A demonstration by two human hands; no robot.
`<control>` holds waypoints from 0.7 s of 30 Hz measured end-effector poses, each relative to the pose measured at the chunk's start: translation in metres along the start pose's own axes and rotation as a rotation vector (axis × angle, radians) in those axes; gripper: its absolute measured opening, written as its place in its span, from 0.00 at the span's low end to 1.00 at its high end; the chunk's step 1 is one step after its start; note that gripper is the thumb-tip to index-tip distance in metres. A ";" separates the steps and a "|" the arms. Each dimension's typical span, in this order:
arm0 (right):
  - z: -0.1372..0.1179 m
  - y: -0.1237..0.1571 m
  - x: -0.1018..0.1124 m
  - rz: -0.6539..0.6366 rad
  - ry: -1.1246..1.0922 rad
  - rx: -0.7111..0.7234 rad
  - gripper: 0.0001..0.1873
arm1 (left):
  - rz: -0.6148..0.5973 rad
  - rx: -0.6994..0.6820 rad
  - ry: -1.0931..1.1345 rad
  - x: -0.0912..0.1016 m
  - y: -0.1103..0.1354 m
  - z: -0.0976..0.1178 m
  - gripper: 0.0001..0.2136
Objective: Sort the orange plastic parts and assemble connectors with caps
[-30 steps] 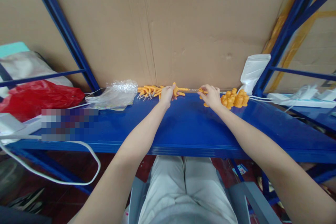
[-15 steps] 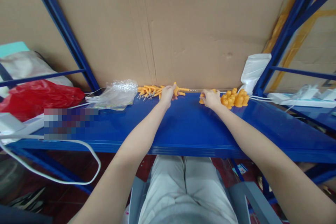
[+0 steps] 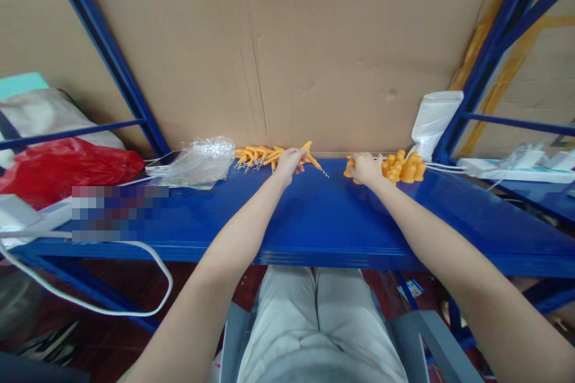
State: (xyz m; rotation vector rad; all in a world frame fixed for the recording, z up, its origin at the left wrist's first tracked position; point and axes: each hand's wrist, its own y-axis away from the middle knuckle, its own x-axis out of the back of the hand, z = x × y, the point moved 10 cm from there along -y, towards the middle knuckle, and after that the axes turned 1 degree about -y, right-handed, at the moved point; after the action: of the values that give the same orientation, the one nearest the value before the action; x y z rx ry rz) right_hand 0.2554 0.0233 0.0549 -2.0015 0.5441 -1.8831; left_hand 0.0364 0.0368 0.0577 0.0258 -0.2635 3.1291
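Nearest, two trousered legs (image 3: 309, 323) sit between two grey armrests (image 3: 417, 338), all cut off by the lower edge. Both forearms also run out of the frame at the bottom. One loop of white cable (image 3: 167, 281) hangs over the front of the blue bench (image 3: 314, 215) at left, beside a pixelated patch (image 3: 119, 212) that hides whatever lies there.

Farther back on the bench, the left hand (image 3: 290, 164) has its grip closed around one orange spiral tool (image 3: 315, 161); the fingers hide its middle, while an orange end points up and a thin metal spiral slants down to the right. Just left of that hand lies a heap of similar orange pieces (image 3: 254, 154), several metal spirals showing, too tangled to count. The right hand (image 3: 368, 169) is over some small orange pieces at its fingertips, mostly covered; whether its grip holds one, I cannot tell. Right beside it stands a cluster of orange caps (image 3: 409, 169), around ten, overlapping too much for an exact count.

Near the back are one crumpled clear bag (image 3: 197, 161) at left and one white pouch (image 3: 435, 122) at right. Behind everything rises the cardboard (image 3: 336, 54), its lower edge partly masked.
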 end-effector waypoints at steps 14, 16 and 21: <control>0.002 0.003 0.008 0.019 0.043 0.010 0.17 | -0.036 0.013 -0.022 -0.003 0.003 0.000 0.13; -0.005 0.005 0.015 0.085 0.039 0.051 0.18 | -0.043 0.019 -0.032 -0.004 0.004 0.000 0.14; -0.056 0.021 0.034 0.212 -0.111 0.411 0.24 | -0.083 0.033 -0.047 -0.010 0.008 0.000 0.15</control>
State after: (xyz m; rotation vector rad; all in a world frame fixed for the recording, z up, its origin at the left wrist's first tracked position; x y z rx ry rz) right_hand 0.2006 -0.0107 0.0773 -1.6946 0.2953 -1.5936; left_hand 0.0460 0.0293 0.0567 0.1078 -0.2051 3.0530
